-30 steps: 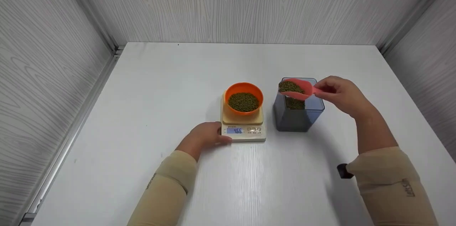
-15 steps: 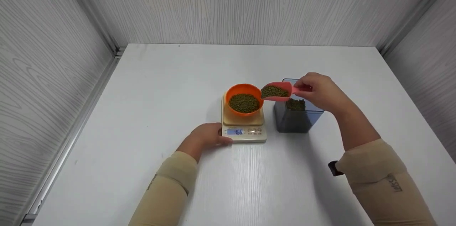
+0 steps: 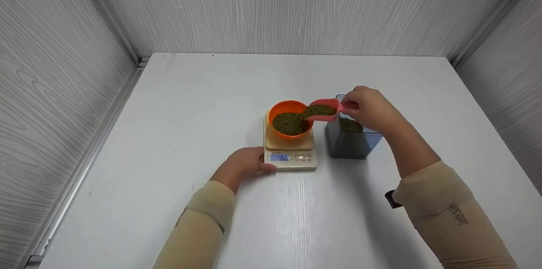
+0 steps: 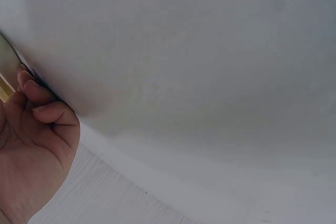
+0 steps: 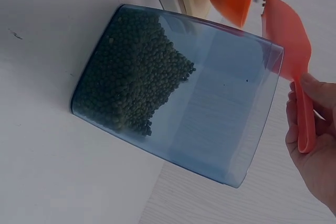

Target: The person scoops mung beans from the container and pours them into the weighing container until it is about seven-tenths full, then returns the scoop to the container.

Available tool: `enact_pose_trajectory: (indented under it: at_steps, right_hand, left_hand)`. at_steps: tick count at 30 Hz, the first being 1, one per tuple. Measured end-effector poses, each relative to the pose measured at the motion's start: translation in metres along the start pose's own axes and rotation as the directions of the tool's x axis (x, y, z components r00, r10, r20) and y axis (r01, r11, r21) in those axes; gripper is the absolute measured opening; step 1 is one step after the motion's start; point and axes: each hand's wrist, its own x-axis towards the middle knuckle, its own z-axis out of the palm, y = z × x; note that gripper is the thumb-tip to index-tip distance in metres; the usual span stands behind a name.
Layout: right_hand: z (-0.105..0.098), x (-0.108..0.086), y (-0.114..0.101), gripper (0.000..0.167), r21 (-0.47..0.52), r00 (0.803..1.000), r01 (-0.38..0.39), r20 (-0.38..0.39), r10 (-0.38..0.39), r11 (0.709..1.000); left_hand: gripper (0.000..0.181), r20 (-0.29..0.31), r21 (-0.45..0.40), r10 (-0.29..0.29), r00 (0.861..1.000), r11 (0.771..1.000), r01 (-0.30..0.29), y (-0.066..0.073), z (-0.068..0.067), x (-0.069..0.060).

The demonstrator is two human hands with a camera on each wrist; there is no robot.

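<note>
My left hand point(image 3: 245, 161) holds the front left corner of a white kitchen scale point(image 3: 305, 165), its thumb along the front edge. The display reads what looks like 466. On the scale stands an orange bowl point(image 3: 288, 106) with small green beans point(image 3: 289, 124) in it. My right hand point(image 3: 369, 108) pinches the handle of a pink scoop point(image 5: 287, 38), tilted over the bowl's right rim. Beans spill from its tip into the bowl. Below the scoop stands a clear bluish container point(image 3: 347, 146), partly filled with more beans point(image 5: 136, 77).
The white table point(image 3: 203, 103) carries the scale and, close to its right, the container. White wood-grain panels point(image 3: 271, 10) rise at the back and both sides. A metal rail point(image 3: 99, 133) runs along the left edge.
My right hand has moved left with the loaded scoop, from above the container to the bowl's rim, and beans now pour out. The left hand has stayed at the scale.
</note>
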Motion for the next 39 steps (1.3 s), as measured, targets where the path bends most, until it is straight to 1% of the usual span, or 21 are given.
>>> enact_pose_trajectory:
  at_steps: [6,13,17,20,23,26,30,35,39]
  right_hand:
    - [0.002,0.005,-0.009,0.016,-0.049,1.000,-0.006,-0.005,0.006,0.999]
    - [0.003,0.011,-0.018,0.015,-0.077,1.000,-0.016,0.005,0.017,0.997]
    - [0.004,0.014,-0.023,0.014,-0.080,1.000,-0.028,0.008,0.028,0.996]
    - [0.005,0.016,-0.027,0.014,-0.104,0.999,-0.034,0.012,0.035,0.994]
    - [0.005,0.017,-0.030,0.013,-0.138,1.000,-0.020,0.007,0.021,0.990]
    - [0.006,0.018,-0.033,0.012,-0.170,1.000,0.010,-0.008,-0.011,0.985]
    - [0.007,0.020,-0.036,0.011,-0.203,0.999,0.036,-0.019,-0.041,0.978]
    - [0.009,0.022,-0.043,0.011,-0.211,0.999,0.033,0.006,-0.033,0.977]
    - [0.008,0.022,-0.048,0.010,-0.214,0.998,0.059,-0.002,-0.061,0.975]
  left_hand:
    - [0.043,0.006,-0.021,-0.004,1.000,1.000,0.004,-0.001,0.000,0.000]
    - [0.046,0.007,0.000,-0.020,1.000,1.000,0.020,0.000,0.001,-0.001]
    - [0.046,0.006,-0.002,-0.026,1.000,1.000,0.027,0.001,0.001,-0.001]
    - [0.045,0.004,-0.007,-0.023,1.000,1.000,0.023,0.002,0.001,0.000]
    - [0.046,0.004,-0.005,-0.021,1.000,1.000,0.021,0.003,0.001,0.000]
    - [0.046,0.004,0.003,-0.014,1.000,1.000,0.014,0.003,0.001,0.000]
    - [0.043,0.004,0.003,-0.014,1.000,1.000,0.014,0.003,0.000,-0.001]
    - [0.043,0.006,-0.001,-0.019,1.000,1.000,0.019,0.002,0.000,0.000]
    - [0.045,0.007,-0.021,-0.032,0.999,0.999,0.032,0.002,0.000,-0.001]
